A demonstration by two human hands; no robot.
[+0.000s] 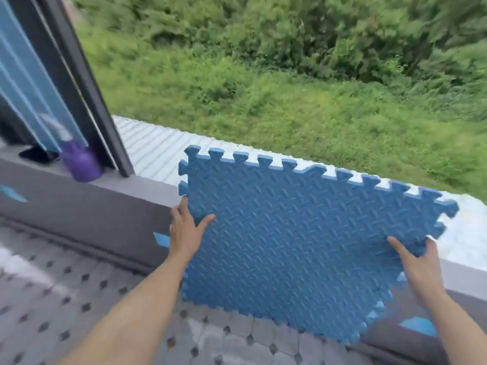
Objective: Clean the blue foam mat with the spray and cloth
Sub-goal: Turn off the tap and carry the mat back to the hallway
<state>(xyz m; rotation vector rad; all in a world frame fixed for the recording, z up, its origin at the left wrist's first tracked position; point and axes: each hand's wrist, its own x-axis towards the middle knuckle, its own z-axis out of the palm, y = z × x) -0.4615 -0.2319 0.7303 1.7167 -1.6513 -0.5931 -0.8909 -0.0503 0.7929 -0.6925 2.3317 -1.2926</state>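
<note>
Both hands are pinching the blue foam mat [303, 233]: the left hand [184, 227] is clamping its left edge, the right hand [419, 262] its right edge, thumbs on top. Between the grips the mat is tilting across the grey window ledge [105, 204], probably to present its textured face for spraying. Far left of the left grip, a purple spray bottle [79, 159] is standing on the ledge.

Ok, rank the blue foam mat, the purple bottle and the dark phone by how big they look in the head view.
1. blue foam mat, by far the largest
2. purple bottle
3. dark phone, partly hidden and blurred, so its place is unsure
</note>
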